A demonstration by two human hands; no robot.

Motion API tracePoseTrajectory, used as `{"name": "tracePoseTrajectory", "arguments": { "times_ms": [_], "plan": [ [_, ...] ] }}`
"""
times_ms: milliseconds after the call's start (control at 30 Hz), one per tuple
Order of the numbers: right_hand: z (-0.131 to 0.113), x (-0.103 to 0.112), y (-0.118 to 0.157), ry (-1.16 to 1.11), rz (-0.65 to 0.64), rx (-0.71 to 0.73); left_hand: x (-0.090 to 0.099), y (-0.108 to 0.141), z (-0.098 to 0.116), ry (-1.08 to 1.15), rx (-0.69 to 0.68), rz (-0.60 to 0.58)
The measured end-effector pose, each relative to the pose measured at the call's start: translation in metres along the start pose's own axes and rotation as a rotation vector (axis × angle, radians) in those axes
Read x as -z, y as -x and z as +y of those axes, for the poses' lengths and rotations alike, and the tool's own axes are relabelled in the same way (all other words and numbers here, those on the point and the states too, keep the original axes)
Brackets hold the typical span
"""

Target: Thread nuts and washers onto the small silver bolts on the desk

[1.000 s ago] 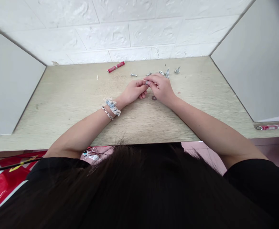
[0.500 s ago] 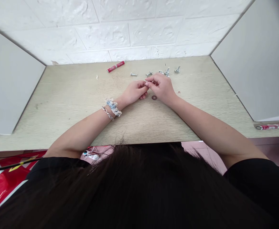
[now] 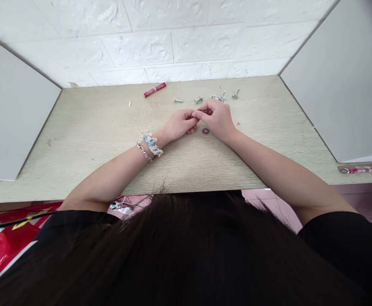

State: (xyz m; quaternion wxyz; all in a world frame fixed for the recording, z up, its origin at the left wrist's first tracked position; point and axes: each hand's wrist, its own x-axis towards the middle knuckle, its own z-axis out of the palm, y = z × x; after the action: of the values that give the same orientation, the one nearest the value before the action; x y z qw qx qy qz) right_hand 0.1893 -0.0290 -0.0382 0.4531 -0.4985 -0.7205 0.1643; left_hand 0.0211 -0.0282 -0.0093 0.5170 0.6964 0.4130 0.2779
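My left hand [image 3: 180,124] and my right hand [image 3: 217,118] meet above the table, fingertips pinched together. Whatever lies between the fingers is too small and hidden to name. A dark reddish washer [image 3: 205,131] lies on the wood just below my right hand. Behind the hands are a single bolt [image 3: 178,100], a bolt with a washer on it [image 3: 198,100], and a cluster of bolts [image 3: 222,96] partly covered by my right hand. Farther right stands another bolt with a washer [image 3: 236,93].
A red tube [image 3: 154,90] lies near the white brick wall [image 3: 135,46]. White panels [image 3: 10,106] flank the wooden table [image 3: 77,140] on both sides. Another red tube [image 3: 364,169] is at the right edge, and a small white scrap [image 3: 129,103] lies at the left.
My fingertips have shifted slightly, with the right index finger and thumb drawn closer over the left fingertips. The bolts and washer lie as before.
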Motion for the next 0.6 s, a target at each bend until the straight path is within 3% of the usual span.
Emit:
{"name": "tracePoseTrajectory", "arguments": {
  "times_ms": [300, 600],
  "plan": [
    [0.0019, -0.002, 0.0007, 0.01, 0.058, -0.02, 0.0001, -0.0006, -0.0014, 0.022, -0.015, -0.016],
    [-0.0014, -0.002, 0.0033, -0.006, -0.031, 0.006, 0.0008, -0.0019, -0.0012, 0.045, -0.022, -0.029]
  ]
}}
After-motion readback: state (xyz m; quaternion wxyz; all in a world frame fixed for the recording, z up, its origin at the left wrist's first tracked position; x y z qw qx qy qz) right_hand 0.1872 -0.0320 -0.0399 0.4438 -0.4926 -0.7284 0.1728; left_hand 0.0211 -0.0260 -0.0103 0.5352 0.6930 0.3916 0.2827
